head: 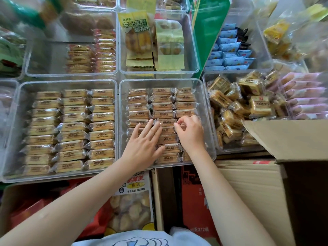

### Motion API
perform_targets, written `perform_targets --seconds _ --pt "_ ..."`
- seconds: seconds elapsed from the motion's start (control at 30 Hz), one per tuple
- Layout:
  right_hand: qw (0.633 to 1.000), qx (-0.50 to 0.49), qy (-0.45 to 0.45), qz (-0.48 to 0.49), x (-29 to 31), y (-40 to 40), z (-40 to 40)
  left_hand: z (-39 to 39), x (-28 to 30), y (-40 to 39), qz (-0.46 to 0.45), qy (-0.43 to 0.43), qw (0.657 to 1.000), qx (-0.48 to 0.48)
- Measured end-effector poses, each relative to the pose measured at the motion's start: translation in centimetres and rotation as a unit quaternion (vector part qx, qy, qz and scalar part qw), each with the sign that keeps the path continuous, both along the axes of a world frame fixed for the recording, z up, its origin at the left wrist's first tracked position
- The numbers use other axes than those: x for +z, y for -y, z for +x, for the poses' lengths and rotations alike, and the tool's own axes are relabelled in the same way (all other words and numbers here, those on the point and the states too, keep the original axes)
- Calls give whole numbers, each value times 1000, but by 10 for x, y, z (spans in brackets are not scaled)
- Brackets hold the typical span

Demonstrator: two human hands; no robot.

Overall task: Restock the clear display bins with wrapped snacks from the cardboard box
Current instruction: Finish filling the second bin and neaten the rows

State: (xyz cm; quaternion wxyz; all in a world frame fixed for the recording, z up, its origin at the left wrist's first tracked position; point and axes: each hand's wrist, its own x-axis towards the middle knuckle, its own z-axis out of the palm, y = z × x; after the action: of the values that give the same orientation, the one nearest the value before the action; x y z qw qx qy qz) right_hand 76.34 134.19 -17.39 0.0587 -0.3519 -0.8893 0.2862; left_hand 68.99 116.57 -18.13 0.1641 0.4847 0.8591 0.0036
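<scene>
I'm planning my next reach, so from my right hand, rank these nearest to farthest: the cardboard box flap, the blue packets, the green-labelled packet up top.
From the right hand:
1. Cardboard box flap, to its right, by the near edge.
2. Blue packets, farther back and right, in a rear bin.
3. Green-labelled packet, farthest back, slightly left.

The middle clear bin holds tan snacks with dark brown print. Right of it lie pink packets; behind it, yellow-green packets and pale blue packets. The cardboard box is brown.
</scene>
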Motion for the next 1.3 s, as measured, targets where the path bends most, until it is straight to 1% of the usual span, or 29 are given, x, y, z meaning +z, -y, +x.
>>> perform_targets --seconds 0.13,0.2,0.47,0.7,0.8,0.87,0.93,0.97,1.03,1.1,1.17,1.3 --pt "992 40 101 65 3 8 -3 1 3 9 -9 32 999 18" --pt "989 41 123 73 6 10 -6 1 4 9 -20 35 999 18" --pt "992 41 102 65 14 12 -9 -1 7 8 -14 36 999 15" --pt "992 34 116 36 12 8 -11 -6 6 3 -20 22 1000 -3" --pt "995 24 96 9 12 6 -7 -7 6 5 -29 2 999 -16" --pt "998 8 58 -23 12 3 2 -6 7 7 -3 0 1000 -17" --pt "997 2 46 -58 12 1 14 -4 10 11 15 19 999 -24" --pt "996 9 55 -63 11 2 20 -2 12 13 13 32 999 -31" --pt "996 23 72 -42 11 6 28 3 14 17 1 50 998 -41" --pt "998 20 58 -15 13 12 30 6 13 19 -1 56 998 -35" --pt "998 4 57 -7 17 16 31 5 12 20 2 59 998 -26" --pt "989 7 148 -12 20 20 40 4 11 19 -4 63 998 -20"
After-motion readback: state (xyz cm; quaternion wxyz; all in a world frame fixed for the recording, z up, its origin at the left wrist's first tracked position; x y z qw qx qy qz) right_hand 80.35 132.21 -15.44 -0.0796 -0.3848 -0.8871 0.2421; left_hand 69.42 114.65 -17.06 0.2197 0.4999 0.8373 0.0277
